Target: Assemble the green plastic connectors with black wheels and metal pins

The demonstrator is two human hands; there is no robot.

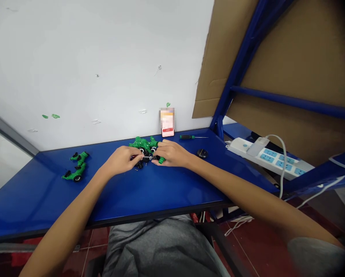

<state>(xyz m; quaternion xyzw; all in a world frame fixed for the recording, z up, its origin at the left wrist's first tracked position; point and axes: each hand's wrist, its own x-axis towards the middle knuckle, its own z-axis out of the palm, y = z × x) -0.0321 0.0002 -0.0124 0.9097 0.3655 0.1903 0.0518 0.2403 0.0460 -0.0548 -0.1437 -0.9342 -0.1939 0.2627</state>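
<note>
My left hand (123,158) is closed, fingers pinched around a small screwdriver with a thin metal shaft (147,156) pointing right. Most of its handle is hidden by the fingers. The shaft's tip reaches a small green and black toy part (161,160), which my right hand (174,154) grips from the right; much of that part is covered. Just behind both hands lies a green toy assembly (143,142) with black and white round pieces. Below the shaft, small black pieces (139,165) and tiny screws rest on the blue table (161,188).
Green jointed toy pieces (79,167) lie at the left. Behind on the right are a green-and-black screwdriver (187,137) and a round black object (202,153). A phone-like screen (167,122) leans against the wall. A white power strip (270,157) sits right, beside blue metal framing.
</note>
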